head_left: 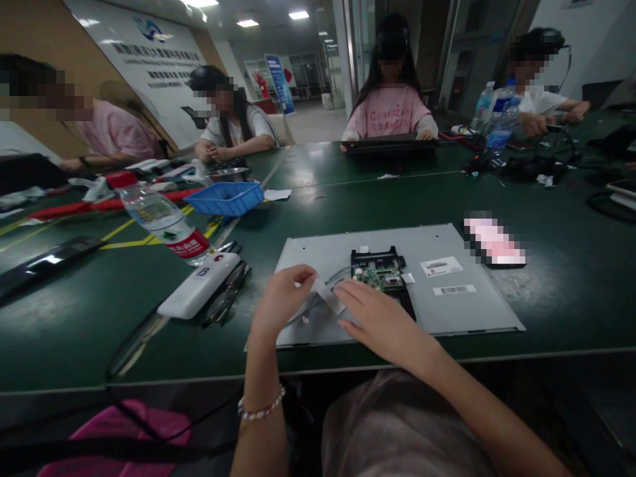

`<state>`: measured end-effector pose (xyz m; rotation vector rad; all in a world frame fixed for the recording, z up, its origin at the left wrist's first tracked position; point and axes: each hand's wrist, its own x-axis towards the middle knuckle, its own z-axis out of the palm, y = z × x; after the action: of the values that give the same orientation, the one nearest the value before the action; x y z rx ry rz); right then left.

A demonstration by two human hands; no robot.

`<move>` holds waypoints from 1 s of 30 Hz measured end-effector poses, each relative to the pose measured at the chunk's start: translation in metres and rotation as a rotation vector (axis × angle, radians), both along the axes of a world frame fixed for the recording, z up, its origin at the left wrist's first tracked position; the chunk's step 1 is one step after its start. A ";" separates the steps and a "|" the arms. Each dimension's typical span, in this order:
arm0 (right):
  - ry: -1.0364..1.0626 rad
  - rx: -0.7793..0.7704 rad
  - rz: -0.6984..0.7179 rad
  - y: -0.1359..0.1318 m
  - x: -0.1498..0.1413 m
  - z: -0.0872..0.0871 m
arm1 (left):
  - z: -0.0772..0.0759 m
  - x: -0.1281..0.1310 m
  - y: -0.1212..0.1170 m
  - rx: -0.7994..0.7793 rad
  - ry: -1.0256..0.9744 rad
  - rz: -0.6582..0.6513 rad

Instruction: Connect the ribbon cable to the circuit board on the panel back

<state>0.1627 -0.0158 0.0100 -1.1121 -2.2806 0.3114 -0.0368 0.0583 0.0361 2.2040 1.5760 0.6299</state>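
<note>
Grip: left hand pinched on tape, right hand spread, panel near table edge

R. hand obscures lower portion of blk. bracket. L. hand: fingertip contact w/ white strip not discernible. Lower label on gray panel: print too small to read. Phone: screen pixelated. Blue tray: contents indistinct. Both forearms: cut off @ btm. edge. Pink item: partly hidden by blk. strap, cut off @ same edge. Blk. device: cut off @ left edge.
</note>
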 end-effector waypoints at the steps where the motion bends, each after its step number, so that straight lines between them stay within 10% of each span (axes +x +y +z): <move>1: -0.023 0.006 0.013 0.000 -0.004 -0.003 | -0.003 -0.001 0.000 -0.008 0.009 0.008; 12: -0.094 0.020 0.058 -0.003 -0.028 -0.024 | -0.014 0.010 -0.034 0.303 0.045 0.181; 21: -0.021 -0.049 0.038 -0.008 -0.031 -0.034 | -0.051 0.015 -0.044 0.214 0.089 0.194; 30: 0.005 -0.048 0.036 -0.013 -0.026 -0.035 | -0.051 0.017 -0.047 0.180 0.141 0.201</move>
<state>0.1370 -0.0292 -0.0253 -1.0935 -2.3017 0.3846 -0.0195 0.0110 -0.0146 2.2794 1.8987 0.7124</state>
